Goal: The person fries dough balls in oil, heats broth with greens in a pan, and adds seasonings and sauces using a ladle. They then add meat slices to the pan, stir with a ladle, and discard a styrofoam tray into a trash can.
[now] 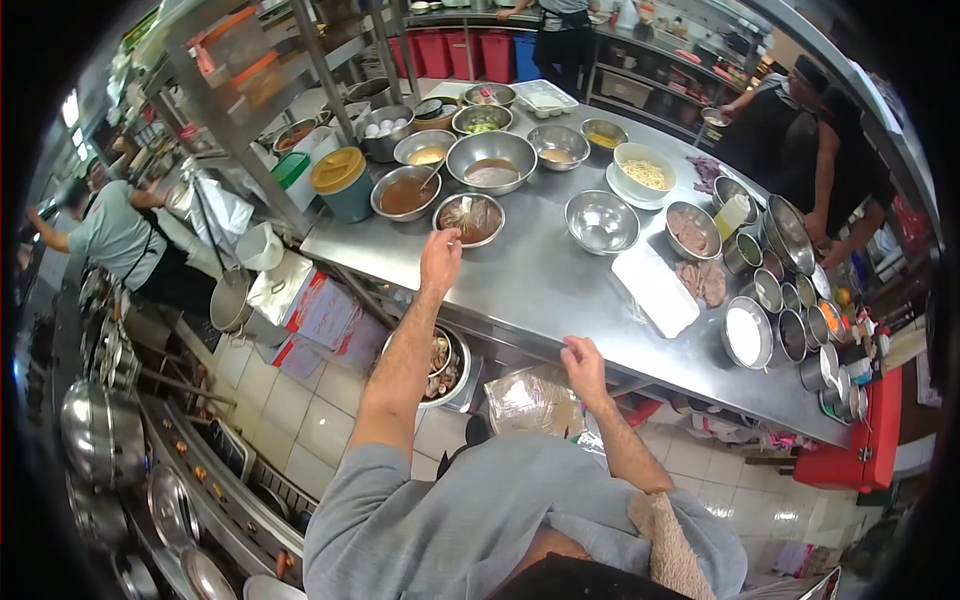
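- left hand (440,262): reaches over the near edge of the counter (530,292) to a small round stainless-steel bowl (500,229) of brown liquid. fingers bent and drawn close together at its near rim.
- within that bowl, a pale, glossy, crumpled bundle (467,212); material unclear. it lies just beyond the fingertips, on their far side. whether they pinch it or only touch it, cannot tell.
- the bowl sits in the near row, probably to keep it within easy reach. just left of it, a round steel bowl of brown sauce (402,217) with a utensil leaning in it, handle up, likely for ready grasping.
- right hand (584,372): low, by the counter's near edge, well apart from the bundle. fingers loosely bent, partly spread, nothing seen in them; likely idle. contact with the edge, cannot tell.
- nearest counter items on that side: a shiny round steel bowl (602,224) and, farther right, a white rectangular tray (655,288).
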Motion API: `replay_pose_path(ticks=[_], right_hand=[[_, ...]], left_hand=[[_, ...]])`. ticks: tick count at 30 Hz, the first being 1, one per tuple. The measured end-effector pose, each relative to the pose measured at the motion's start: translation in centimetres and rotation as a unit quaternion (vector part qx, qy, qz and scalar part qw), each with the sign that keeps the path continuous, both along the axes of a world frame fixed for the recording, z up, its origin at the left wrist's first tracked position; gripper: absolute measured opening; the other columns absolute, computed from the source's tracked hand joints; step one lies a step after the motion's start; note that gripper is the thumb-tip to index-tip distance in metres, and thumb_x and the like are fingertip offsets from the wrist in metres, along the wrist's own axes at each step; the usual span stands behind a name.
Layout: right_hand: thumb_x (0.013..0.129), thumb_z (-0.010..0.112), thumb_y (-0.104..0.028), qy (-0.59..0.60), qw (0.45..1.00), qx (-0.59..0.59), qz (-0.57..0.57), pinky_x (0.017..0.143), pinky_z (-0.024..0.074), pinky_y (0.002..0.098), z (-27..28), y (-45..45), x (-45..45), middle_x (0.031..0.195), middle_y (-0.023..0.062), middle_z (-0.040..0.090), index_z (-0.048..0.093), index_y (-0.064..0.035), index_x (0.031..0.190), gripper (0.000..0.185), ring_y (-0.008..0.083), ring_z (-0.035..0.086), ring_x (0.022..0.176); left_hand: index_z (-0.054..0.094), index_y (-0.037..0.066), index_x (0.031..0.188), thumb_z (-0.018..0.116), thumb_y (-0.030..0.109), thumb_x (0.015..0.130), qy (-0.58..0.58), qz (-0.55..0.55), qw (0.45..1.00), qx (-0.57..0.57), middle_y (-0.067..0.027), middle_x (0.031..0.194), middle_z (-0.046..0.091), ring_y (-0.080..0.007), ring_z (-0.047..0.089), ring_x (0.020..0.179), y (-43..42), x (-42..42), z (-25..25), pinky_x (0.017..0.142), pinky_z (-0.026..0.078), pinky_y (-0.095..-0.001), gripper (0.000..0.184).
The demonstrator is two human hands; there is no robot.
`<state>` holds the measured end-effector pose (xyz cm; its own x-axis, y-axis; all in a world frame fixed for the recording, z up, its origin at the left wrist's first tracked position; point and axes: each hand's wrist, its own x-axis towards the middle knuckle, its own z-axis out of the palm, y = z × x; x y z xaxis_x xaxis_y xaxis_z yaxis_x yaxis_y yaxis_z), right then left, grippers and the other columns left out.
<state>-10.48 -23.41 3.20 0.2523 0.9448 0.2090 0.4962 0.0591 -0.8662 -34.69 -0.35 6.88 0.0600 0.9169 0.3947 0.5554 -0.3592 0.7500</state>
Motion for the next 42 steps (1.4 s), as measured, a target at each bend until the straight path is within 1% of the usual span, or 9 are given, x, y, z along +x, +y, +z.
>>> replay_pose_path(ticks=[5, 9, 15, 17, 19, 26, 31, 37, 42], right_hand=[[0.079, 0.061, -0.009, 0.004, 0.997, -0.043, 0.059, 0.063, 0.0443, 0.0266, 0.6, -1.1, -4.8, 0.079, 0.0084, 0.057, 0.061, -0.002, 0.098, 0.021, 0.0149, 0.054, 0.07], [0.079, 0.06, -0.008, -0.023, 0.994, -0.083, 0.061, 0.061, 0.0449, 0.0278, -1.4, -3.3, -5.2, 0.074, 0.0094, 0.056, 0.059, 0.0014, 0.097, 0.02, 0.0172, 0.055, 0.067], [0.079, 0.059, -0.008, 0.102, 0.981, -0.152, -0.061, 0.064, 0.0471, 0.025, -3.9, -5.9, -2.4, 0.078, 0.0093, 0.06, 0.059, 0.0028, 0.101, 0.024, 0.0134, 0.057, 0.069], [0.08, 0.059, -0.009, 0.102, 0.977, -0.174, -0.072, 0.065, 0.0475, 0.0253, -3.3, -5.1, -1.8, 0.081, 0.0088, 0.06, 0.058, 0.0025, 0.102, 0.025, 0.0126, 0.058, 0.072], [0.08, 0.059, -0.009, 0.079, 0.989, -0.104, -0.065, 0.066, 0.0471, 0.0257, -2.7, -3.7, -1.1, 0.082, 0.0083, 0.06, 0.058, 0.002, 0.102, 0.024, 0.0121, 0.057, 0.073], [0.079, 0.058, -0.008, 0.0, 0.999, 0.027, 0.029, 0.063, 0.0441, 0.0288, 6.2, 6.3, -1.2, 0.079, 0.0126, 0.058, 0.058, 0.0012, 0.099, 0.022, 0.0201, 0.054, 0.067], [0.078, 0.058, -0.011, -0.016, 0.997, 0.071, 0.038, 0.065, 0.0456, 0.0364, 5.6, 13.6, -2.3, 0.081, 0.0161, 0.058, 0.058, 0.0011, 0.096, 0.022, 0.03, 0.057, 0.071], [0.077, 0.057, -0.014, -0.097, 0.994, 0.05, 0.026, 0.068, 0.0458, 0.0413, 3.8, 14.7, -2.4, 0.08, 0.0179, 0.057, 0.059, -0.0001, 0.089, 0.018, 0.0342, 0.056, 0.077], [0.077, 0.056, -0.014, -0.153, 0.983, 0.101, 0.007, 0.067, 0.0443, 0.0416, 1.9, 15.6, -2.1, 0.079, 0.0188, 0.058, 0.058, -0.0002, 0.078, 0.014, 0.0352, 0.056, 0.075]], left_hand=[[0.053, 0.006, 0.113, 0.053, 0.004, 0.074, 0.106, -0.028, 0.989, 0.104, -0.0144, 0.112, 0.051, -0.0301, 0.049, 0.105, 7.1, 0.5, -0.1, 0.09, 0.04, -0.0376, 0.038], [0.05, 0.008, 0.117, 0.053, 0.003, 0.07, 0.141, -0.137, 0.98, 0.043, -0.0154, 0.119, 0.048, -0.0322, 0.043, 0.112, 11.0, 1.2, -0.5, 0.097, 0.034, -0.0388, 0.048], [0.055, 0.002, 0.111, 0.063, 0.018, 0.07, 0.089, -0.139, 0.986, 0.016, -0.0164, 0.093, 0.062, -0.0301, 0.059, 0.086, 11.8, 1.9, -1.2, 0.08, 0.046, -0.0362, 0.044], [0.055, 0.002, 0.112, 0.062, 0.018, 0.07, 0.057, -0.116, 0.985, -0.118, -0.0179, 0.094, 0.063, -0.031, 0.06, 0.087, 9.3, 2.8, 0.4, 0.08, 0.047, -0.0365, 0.045], [0.053, -0.001, 0.111, 0.064, 0.018, 0.071, 0.028, -0.112, 0.99, -0.084, -0.0147, 0.083, 0.063, -0.0251, 0.062, 0.076, 8.0, 3.7, -0.7, 0.071, 0.048, -0.0341, 0.045], [0.05, -0.001, 0.091, 0.068, 0.016, 0.076, -0.185, -0.146, 0.945, -0.226, -0.0046, 0.069, 0.058, -0.0074, 0.051, 0.05, 1.8, 7.8, -0.9, 0.048, 0.044, -0.0211, 0.029], [0.054, 0.001, 0.082, 0.069, 0.018, 0.078, -0.263, -0.135, 0.914, -0.277, -0.0033, 0.068, 0.059, -0.007, 0.052, 0.052, -1.2, 9.6, -1.5, 0.046, 0.043, -0.0196, 0.023], [0.056, -0.001, 0.092, 0.066, 0.013, 0.079, -0.376, -0.191, 0.845, -0.328, -0.0045, 0.073, 0.06, -0.0085, 0.055, 0.057, -2.0, 9.1, -2.8, 0.05, 0.045, -0.0191, 0.021], [0.054, -0.004, 0.1, 0.062, 0.006, 0.077, -0.276, -0.224, 0.869, -0.344, -0.0055, 0.075, 0.061, -0.0083, 0.056, 0.059, -1.9, 8.9, -1.6, 0.053, 0.047, -0.019, 0.026]])
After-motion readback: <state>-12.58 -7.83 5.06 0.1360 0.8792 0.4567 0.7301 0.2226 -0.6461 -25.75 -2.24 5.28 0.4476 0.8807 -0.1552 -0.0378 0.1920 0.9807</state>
